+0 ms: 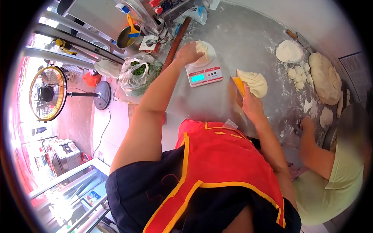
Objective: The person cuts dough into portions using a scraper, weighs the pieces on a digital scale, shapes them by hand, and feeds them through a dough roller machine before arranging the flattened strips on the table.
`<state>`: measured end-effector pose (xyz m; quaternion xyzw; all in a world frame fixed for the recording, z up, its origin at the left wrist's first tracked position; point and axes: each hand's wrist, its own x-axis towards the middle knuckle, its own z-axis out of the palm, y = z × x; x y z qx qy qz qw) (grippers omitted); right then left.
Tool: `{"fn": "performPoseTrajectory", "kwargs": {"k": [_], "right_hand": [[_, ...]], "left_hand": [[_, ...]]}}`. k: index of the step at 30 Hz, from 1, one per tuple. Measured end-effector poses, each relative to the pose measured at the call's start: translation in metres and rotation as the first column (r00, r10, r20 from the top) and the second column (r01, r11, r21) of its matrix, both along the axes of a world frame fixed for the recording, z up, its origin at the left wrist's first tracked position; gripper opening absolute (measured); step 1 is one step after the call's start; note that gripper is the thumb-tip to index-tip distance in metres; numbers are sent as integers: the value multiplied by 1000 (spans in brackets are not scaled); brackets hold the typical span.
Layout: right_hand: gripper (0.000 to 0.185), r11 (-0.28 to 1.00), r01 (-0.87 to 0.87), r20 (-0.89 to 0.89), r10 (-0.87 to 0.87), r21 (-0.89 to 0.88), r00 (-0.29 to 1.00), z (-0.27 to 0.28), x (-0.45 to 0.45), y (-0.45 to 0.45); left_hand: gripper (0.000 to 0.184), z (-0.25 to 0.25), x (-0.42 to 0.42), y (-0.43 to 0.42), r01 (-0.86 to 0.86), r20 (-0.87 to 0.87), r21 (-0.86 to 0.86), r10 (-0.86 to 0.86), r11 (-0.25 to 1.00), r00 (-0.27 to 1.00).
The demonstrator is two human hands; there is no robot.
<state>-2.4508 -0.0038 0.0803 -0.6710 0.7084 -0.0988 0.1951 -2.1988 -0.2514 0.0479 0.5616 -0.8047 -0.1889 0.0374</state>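
Note:
My left hand [187, 53] is at a pale piece of dough [202, 53] on the round pan of a white and red kitchen scale [205, 75], its fingers curled against the dough's left side. The scale's display glows blue; its digits are too small to read. In my right hand [252, 104] is a dough scraper with a yellow handle [239, 87], its blade pointing down to the left. Just beyond that hand lies a larger folded lump of dough [254, 82] on the metal worktop [233, 35].
A rolling pin [176, 42] lies left of the scale, near a plastic bag of greens [140, 73] and a pot [129, 38] with a brush. At right are a big dough mass [324, 77], several small dough pieces [298, 75] and a co-worker's hand [307, 125].

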Motion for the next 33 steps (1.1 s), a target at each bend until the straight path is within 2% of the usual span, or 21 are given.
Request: {"fn": "performPoseTrajectory", "kwargs": {"k": [4, 7, 9, 10, 12, 14, 15, 18, 21, 24, 27, 30, 33], "right_hand": [[63, 1000, -14, 15, 15, -22, 1000, -2, 1, 0], [66, 1000, 5, 80, -4, -15, 997, 9, 0, 4], [70, 997, 78, 190, -72, -21, 979, 24, 0, 8], [72, 986, 167, 220, -167, 18, 961, 33, 1, 9], [75, 936, 336, 268, -352, 105, 897, 55, 5, 9], [78, 939, 345, 321, -330, 10, 888, 44, -4, 5], [79, 935, 352, 346, -319, -38, 882, 39, -8, 3], [80, 916, 399, 392, -351, -46, 850, 37, 3, -5], [83, 890, 452, 424, -431, 56, 797, 39, 7, -11], [82, 893, 438, 377, -443, 105, 813, 35, 12, -12], [80, 893, 416, 311, -449, 170, 838, 37, 19, -14], [79, 902, 371, 250, -420, 221, 872, 46, 24, -23], [79, 941, 304, 280, -335, 150, 900, 25, 24, -31]], "left_hand": [[64, -3, -12, 2, -101, 48, -7, 102, 995, 994], [54, 13, -27, 23, -88, -76, -343, 66, 935, 995], [48, -2, -36, 22, 67, -216, -371, -156, 926, 964], [44, -10, -40, 21, 135, -282, -390, -258, 911, 924], [39, 2, -58, 50, 226, -384, -38, -223, 973, 896], [36, -12, -83, 66, 331, -432, 56, -276, 942, 859], [35, -36, -94, 71, 385, -429, -26, -358, 923, 829], [33, -67, -128, 79, 340, -560, 41, -260, 939, 787], [34, -79, -144, 74, 411, -484, -4, -362, 911, 797], [30, -78, -143, 76, 343, -486, 109, -251, 933, 837], [24, -73, -139, 88, 172, -461, 205, -60, 964, 885], [21, -72, -138, 95, 108, -431, 179, -21, 978, 902], [19, -63, -142, 102, 85, -255, 95, -58, 992, 965]]}}
